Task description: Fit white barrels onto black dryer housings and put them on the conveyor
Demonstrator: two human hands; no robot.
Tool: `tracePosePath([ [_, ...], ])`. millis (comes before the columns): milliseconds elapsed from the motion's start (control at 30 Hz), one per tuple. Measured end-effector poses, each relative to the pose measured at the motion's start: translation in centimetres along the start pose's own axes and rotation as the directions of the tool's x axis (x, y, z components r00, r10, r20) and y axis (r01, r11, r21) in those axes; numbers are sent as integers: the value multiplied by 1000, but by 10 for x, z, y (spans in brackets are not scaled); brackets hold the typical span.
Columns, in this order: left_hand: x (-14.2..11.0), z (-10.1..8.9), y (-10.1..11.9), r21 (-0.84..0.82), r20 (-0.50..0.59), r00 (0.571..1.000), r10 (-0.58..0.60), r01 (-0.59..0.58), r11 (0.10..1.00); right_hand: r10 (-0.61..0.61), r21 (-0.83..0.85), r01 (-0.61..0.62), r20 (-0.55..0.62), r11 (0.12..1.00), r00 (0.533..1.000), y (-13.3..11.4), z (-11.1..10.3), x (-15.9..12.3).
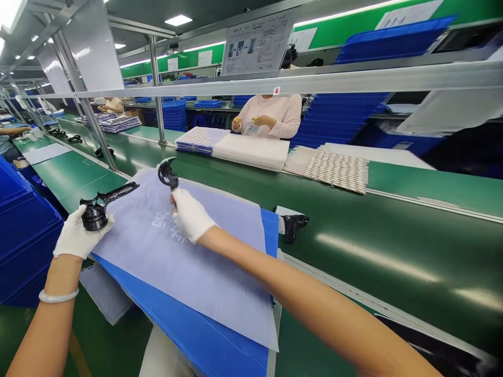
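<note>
My left hand (74, 236), in a white glove, grips a black plastic part with a round, ringed body (94, 215) and a long arm pointing right. My right hand (193, 215), also gloved and slightly blurred, is closed around the lower end of a black plastic part with a curved, hook-like top (168, 175). It holds this part upright above a pale lilac sheet (220, 285). Pale marks show on the sheet, which lies over a blue sheet or tray (239, 348). The two black parts are apart from each other.
Another black part (293, 226) lies on the green conveyor (377, 235) at right. Blue bins (27, 235) stand at far left. A metal rail (334, 79) crosses overhead. Beyond the conveyor, a co-worker (271, 116) stands behind stacked trays of small pieces (336, 170).
</note>
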State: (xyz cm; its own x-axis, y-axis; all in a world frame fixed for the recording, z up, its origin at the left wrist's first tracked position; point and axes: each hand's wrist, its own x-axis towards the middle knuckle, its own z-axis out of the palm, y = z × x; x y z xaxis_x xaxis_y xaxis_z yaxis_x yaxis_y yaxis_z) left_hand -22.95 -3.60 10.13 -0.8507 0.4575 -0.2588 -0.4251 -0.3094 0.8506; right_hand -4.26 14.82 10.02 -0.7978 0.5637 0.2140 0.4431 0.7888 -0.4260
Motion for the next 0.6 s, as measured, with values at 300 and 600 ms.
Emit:
tracePosePath([
  [300, -69, 24, -77, 183, 490, 872, -8, -94, 979, -285, -228, 173, -793, 958, 537, 60, -9, -154],
  [600, -131, 48, -126, 419, 734, 666, -135, -287, 861, -304, -229, 210, -540, 951, 785, 53, -17, -213],
])
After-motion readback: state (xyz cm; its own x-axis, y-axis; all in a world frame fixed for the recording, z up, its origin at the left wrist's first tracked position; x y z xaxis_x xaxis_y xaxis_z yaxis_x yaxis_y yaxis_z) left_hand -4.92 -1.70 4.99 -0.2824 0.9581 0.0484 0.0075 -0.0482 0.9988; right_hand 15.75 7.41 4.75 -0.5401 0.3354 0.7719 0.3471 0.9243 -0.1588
